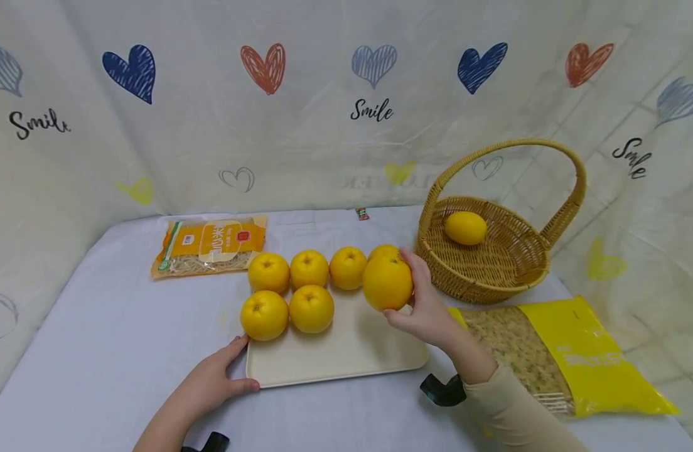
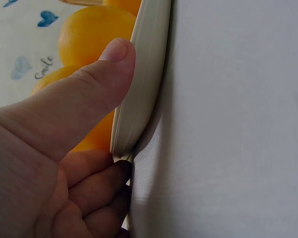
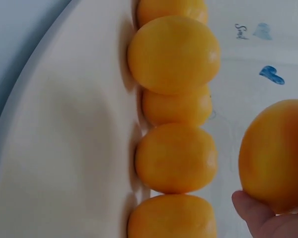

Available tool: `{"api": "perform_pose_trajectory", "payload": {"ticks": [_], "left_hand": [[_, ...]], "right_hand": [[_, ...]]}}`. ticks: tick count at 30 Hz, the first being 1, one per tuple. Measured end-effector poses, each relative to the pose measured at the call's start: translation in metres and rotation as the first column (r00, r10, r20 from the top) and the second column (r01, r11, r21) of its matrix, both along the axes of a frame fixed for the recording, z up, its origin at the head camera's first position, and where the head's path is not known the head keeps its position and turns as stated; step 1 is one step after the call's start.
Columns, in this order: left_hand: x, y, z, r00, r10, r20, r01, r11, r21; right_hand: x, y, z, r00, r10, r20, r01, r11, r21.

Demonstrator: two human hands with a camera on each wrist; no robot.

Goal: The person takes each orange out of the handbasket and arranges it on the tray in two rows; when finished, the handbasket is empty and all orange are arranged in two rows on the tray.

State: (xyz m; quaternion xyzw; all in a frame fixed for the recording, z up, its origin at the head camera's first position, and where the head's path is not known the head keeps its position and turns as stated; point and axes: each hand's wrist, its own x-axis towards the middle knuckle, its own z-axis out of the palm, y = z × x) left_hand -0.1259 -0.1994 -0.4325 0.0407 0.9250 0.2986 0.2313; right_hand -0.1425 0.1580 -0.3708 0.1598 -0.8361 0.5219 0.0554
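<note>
My right hand (image 1: pixel 428 307) holds an orange (image 1: pixel 387 281) between thumb and fingers, raised over the right part of the cream tray (image 1: pixel 346 351). The same orange (image 3: pixel 273 153) shows at the right edge of the right wrist view. Several yellow oranges (image 1: pixel 311 309) stand on the tray in a back row and a shorter front row at the left. Behind the held orange, a back-row orange (image 1: pixel 383 250) is partly hidden. My left hand (image 1: pixel 213 383) grips the tray's front left corner, its thumb (image 2: pixel 116 54) against the rim and its other fingers curled by the corner.
A wicker basket (image 1: pixel 493 285) with a tall handle stands at the back right, a yellow fruit (image 1: pixel 466 228) inside. In front of it lies a big yellow bag (image 1: pixel 601 358). An orange food packet (image 1: pixel 211 245) lies back left; a small red wrapper (image 1: pixel 362 214) is at the back edge.
</note>
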Motion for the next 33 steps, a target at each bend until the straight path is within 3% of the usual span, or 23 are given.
{"api": "perform_pose_trajectory", "payload": {"ticks": [13,23,29,33], "left_hand": [[0.000,-0.001,-0.002,0.999,-0.021,-0.036,0.021,1.000,-0.014],[-0.002,-0.001,-0.001,0.999,0.001,-0.040,-0.001,1.000,0.001],[-0.001,0.000,-0.002,0.999,-0.005,-0.039,0.005,1.000,-0.002],[0.000,0.000,-0.003,0.999,-0.007,-0.038,0.007,1.000,-0.002]], "right_hand": [[-0.001,-0.023,-0.018,0.984,-0.078,0.157,0.097,0.988,-0.117],[-0.002,-0.039,-0.016,0.969,-0.146,0.199,0.185,0.963,-0.194],[-0.001,-0.050,-0.023,0.939,-0.271,0.213,0.318,0.919,-0.232],[0.001,-0.054,-0.029,0.917,-0.364,0.161,0.388,0.908,-0.161]]}}
